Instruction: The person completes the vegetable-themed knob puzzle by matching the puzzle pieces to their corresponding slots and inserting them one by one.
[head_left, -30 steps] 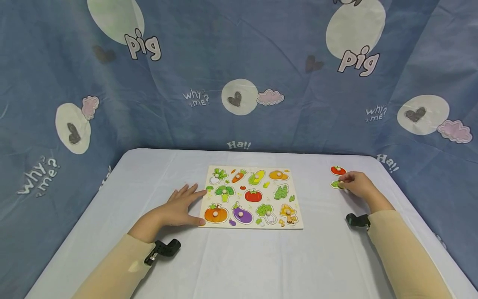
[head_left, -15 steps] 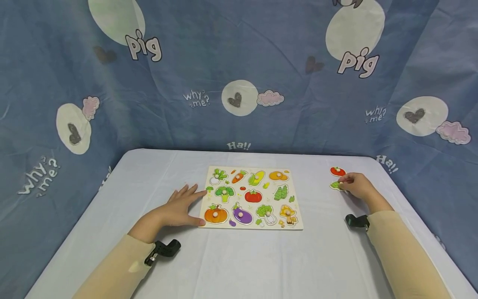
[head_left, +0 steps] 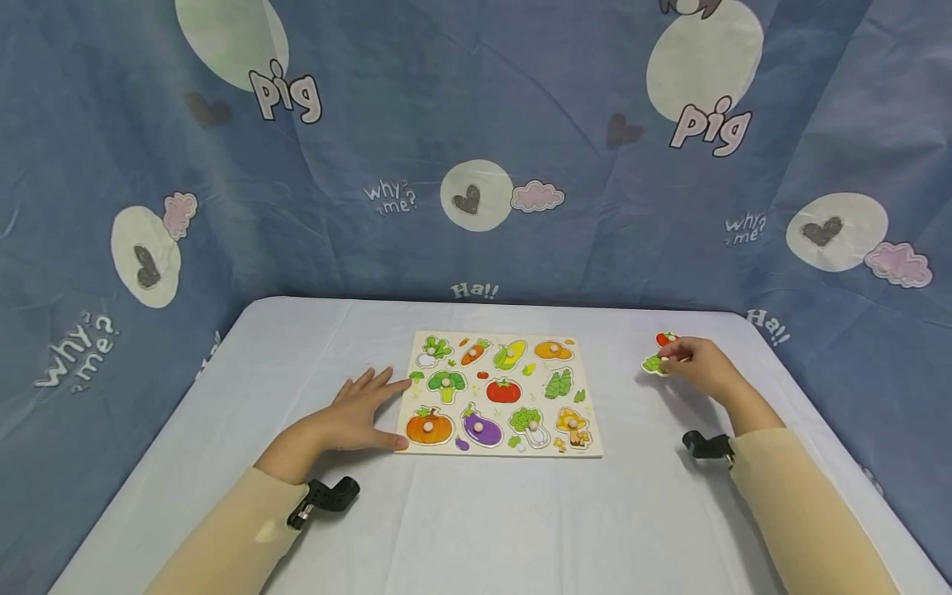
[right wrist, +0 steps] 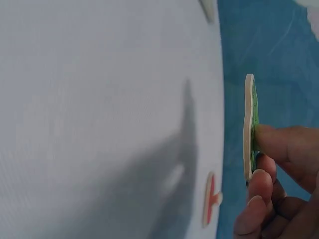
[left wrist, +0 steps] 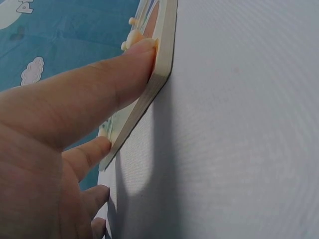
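Observation:
A wooden vegetable peg puzzle board (head_left: 476,395) lies on the white table. My left hand (head_left: 348,423) rests at its left edge with the fingers spread; the thumb (left wrist: 124,69) presses on the near corner, and a fingertip touches the side farther up. At the table's right, my right hand (head_left: 705,368) pinches a green vegetable puzzle piece (head_left: 653,364) by its knob, seen edge-on and held above the table in the right wrist view. Just behind it lies a red tomato piece (head_left: 664,339) with a knob, partly covered by the hand.
On the board, the printed red tomato (head_left: 503,391) and green leafy vegetable (head_left: 559,383) show no knobs, while other pieces such as the eggplant (head_left: 483,427) have them. A blue patterned cloth (head_left: 476,99) hangs behind the table.
My right hand has lifted the green piece off the table and moved it slightly left, now overlapping the tomato piece. The left hand has stayed put on the board.

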A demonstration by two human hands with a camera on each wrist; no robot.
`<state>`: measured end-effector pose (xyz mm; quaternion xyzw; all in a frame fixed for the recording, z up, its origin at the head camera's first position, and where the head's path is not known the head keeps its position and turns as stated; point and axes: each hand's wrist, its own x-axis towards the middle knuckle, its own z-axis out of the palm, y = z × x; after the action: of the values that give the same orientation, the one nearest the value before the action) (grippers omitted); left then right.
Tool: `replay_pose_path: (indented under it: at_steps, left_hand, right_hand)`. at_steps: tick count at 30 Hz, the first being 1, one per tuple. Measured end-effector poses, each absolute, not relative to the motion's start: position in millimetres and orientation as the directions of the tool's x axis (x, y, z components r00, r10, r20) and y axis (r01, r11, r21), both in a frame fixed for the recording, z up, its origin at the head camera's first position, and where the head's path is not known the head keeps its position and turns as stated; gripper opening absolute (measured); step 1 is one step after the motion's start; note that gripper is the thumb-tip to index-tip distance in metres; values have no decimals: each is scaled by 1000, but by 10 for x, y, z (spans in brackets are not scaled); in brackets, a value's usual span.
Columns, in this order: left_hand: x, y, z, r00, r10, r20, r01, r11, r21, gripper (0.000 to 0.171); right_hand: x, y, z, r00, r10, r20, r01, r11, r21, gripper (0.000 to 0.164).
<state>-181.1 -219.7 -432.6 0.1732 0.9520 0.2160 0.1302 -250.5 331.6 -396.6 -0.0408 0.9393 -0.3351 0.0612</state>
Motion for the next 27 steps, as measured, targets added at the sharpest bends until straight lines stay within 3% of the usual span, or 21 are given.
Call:
replay_pose_path:
  at_steps: [10, 27]
  left_hand:
    - [-1827, -2203, -4332, -902, 397, -173, 284, 844, 455, 103]
    - [-1816, -2198, -4334, -904, 389, -177, 274, 845, 459, 103]
  right_hand:
    - [-2374, 2979, -3861, -978, -208, -10, -153, 749, -645, 21]
    - [-2349, 2342, -3924, -937, -345, -53, -226, 715, -661, 8]
